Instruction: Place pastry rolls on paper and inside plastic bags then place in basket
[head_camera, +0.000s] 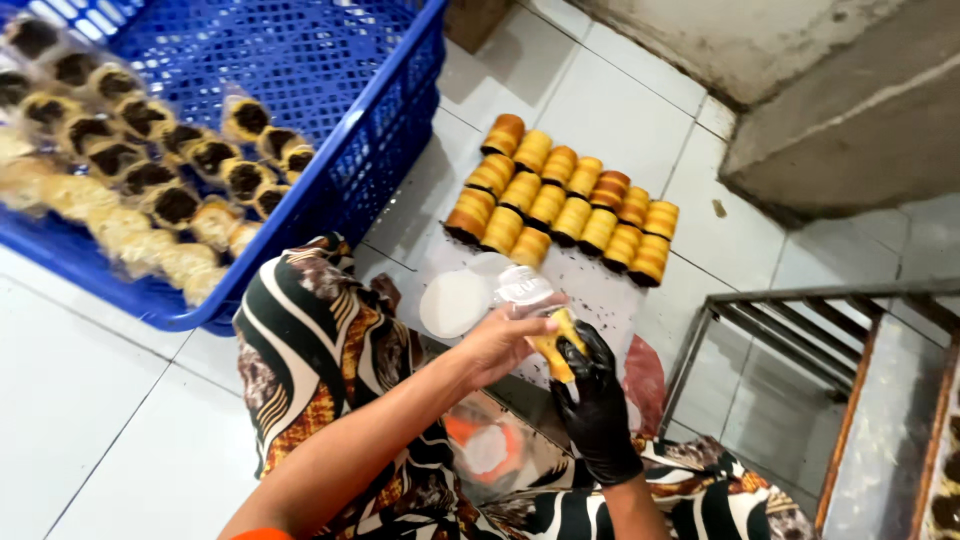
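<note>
- At ten o'clock from the middle of the view we see a blue plastic crate (370, 130) on the white tiled floor (90, 400), its mesh bottom partly bare.
- Inside the crate, along its nine o'clock side, lie rows of wrapped cakes (150, 170), round with dark centres, each in clear film; some paler ones sit nearest us.
- At six o'clock a lap in patterned cloth (310, 350), black, white and brown, fills the lower middle.
- The left hand (505, 340), bare, comes in from seven o'clock and is closed around a clear plastic wrapper (522, 288), pinching its mouth.
- Just at nine o'clock of that wrapper lies a white round disc (455, 303), resting on a clear sheet (600, 290) spread on the floor; we cannot tell what the disc is.
- The right hand (590, 385), in a black glove, rises from five o'clock and grips a yellow-brown cake (558, 350), its fingers curled tight about it. The cake sits between the two hands, touching both the glove and the wrapper's opening; it looks partly inside the film, though the view is too blurred to be sure.
- At twelve o'clock from the hands, on the far end of the sheet, stand unwrapped cakes (565, 200) in three close rows, golden with darker tops, lying on their sides and touching one another.
- At three to four o'clock a metal rack (790, 340) with bare rails stands on the floor, well apart from the hands.
</note>
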